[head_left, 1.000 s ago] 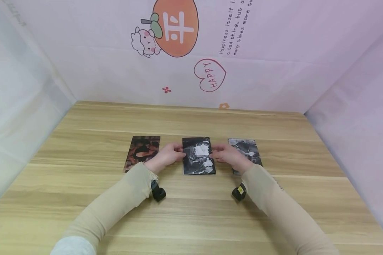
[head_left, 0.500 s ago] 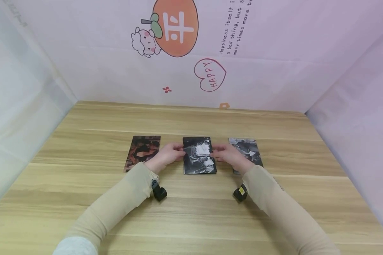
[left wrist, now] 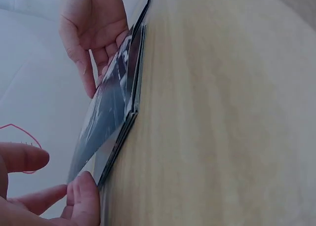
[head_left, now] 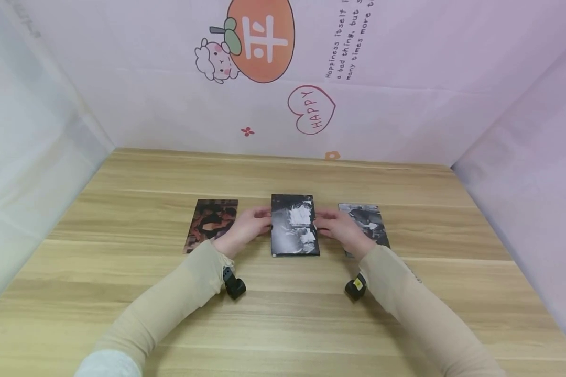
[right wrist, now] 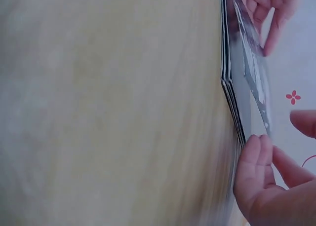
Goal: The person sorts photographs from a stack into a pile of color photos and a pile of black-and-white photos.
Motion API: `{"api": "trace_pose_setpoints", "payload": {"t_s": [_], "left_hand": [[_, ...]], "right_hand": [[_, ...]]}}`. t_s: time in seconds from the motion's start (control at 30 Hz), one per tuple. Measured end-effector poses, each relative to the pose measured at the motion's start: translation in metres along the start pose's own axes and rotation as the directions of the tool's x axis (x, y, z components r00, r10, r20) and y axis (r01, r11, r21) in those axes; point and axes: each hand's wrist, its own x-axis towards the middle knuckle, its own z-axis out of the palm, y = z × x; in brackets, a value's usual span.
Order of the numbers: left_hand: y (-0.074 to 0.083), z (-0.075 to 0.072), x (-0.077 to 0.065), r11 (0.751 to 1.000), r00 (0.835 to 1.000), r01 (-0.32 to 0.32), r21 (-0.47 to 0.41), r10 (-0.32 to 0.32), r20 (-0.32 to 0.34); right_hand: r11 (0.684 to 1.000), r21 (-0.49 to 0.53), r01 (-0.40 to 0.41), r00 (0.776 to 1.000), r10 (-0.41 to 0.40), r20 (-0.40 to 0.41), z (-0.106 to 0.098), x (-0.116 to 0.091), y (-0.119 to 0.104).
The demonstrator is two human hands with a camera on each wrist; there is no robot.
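Head view: left hand point(head_left: 245, 228) and right hand point(head_left: 340, 229) have fingers loosely extended, tips on opp. sides of the top sheet point(head_left: 287, 222), so it's btwn them. Wrist views show each thumb clear of it: no pinch, no clench, just light side contact. Sheet's far edge tilts up off the layered stack point(right wrist: 226, 53) just under the fingertips; loose card or hinged cover, can't tell. Looks thin & glossy, prob. light, stiff enough to hold its shape but bendy if squeezed; slick face could slip or smudge, corners may crease. Best hold IMO: side edges, abt. where the tips sit, w/ even pressure, keeping off the printed face. Beside the left fingers, a reddish-brown card point(head_left: 207, 222), partly hidden by that hand; beside the right, a gray card point(head_left: 369, 222), likewise. Both lie on a wood-grain table point(head_left: 287, 319); printed backdrop point(head_left: 170, 120) well beyond the tips.
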Motion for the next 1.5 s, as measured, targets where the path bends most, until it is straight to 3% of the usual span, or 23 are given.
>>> {"api": "trace_pose_setpoints", "payload": {"t_s": [0.17,0.4,0.67,0.83,1.1,1.5], "left_hand": [[0.003,0.003,-0.001,0.997,0.998,-0.049,-0.054,0.047,-0.028],[0.004,0.011,-0.004,0.986,1.0,-0.025,-0.165,0.022,-0.021],[0.007,0.025,-0.006,0.994,0.996,-0.083,-0.074,0.08,-0.043],[0.01,0.036,-0.008,0.992,0.998,-0.068,-0.109,0.066,-0.025],[0.013,0.054,-0.009,0.991,0.999,-0.04,-0.124,0.041,0.008],[0.017,0.089,0.0,0.985,0.998,-0.016,-0.172,0.028,0.064]], "right_hand": [[0.997,0.07,0.034,0.998,-0.031,-0.05,0.0,-0.001,-0.001],[0.997,0.064,0.041,0.99,-0.032,-0.135,-0.003,-0.004,0.0],[0.999,0.035,0.014,0.992,-0.009,-0.124,-0.013,-0.014,0.004],[1.0,-0.02,0.021,0.993,-0.023,-0.118,-0.024,-0.021,0.008],[0.999,0.004,0.046,0.992,-0.045,-0.12,-0.04,-0.032,0.015],[0.997,-0.035,0.07,0.991,-0.073,-0.113,-0.072,-0.05,0.025]]}}
